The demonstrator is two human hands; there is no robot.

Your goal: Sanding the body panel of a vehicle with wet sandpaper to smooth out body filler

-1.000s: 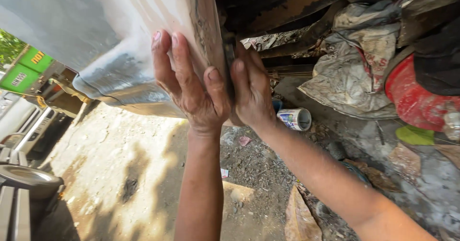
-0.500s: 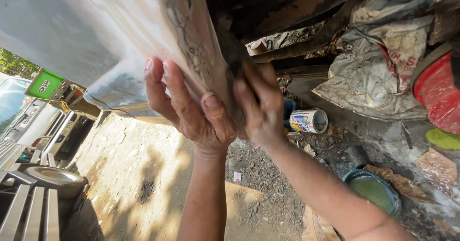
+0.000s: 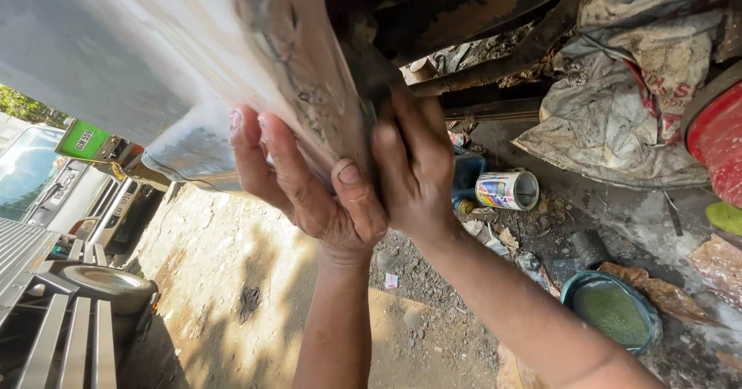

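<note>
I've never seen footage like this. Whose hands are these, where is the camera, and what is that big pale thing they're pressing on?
The camera sits on a person's head and looks at their own two bare hands. The left hand lies flat under a large pale metal panel, which looks like worn vehicle bodywork. The right hand presses on the panel's rusty edge. Neither hand holds a separate tool that I can see. On the dirt ground lie a tin can on its side and a round tub. A dirty sack is heaped behind.

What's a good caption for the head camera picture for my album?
Two bare hands, left hand and right hand, press on a worn vehicle body panel.
</note>
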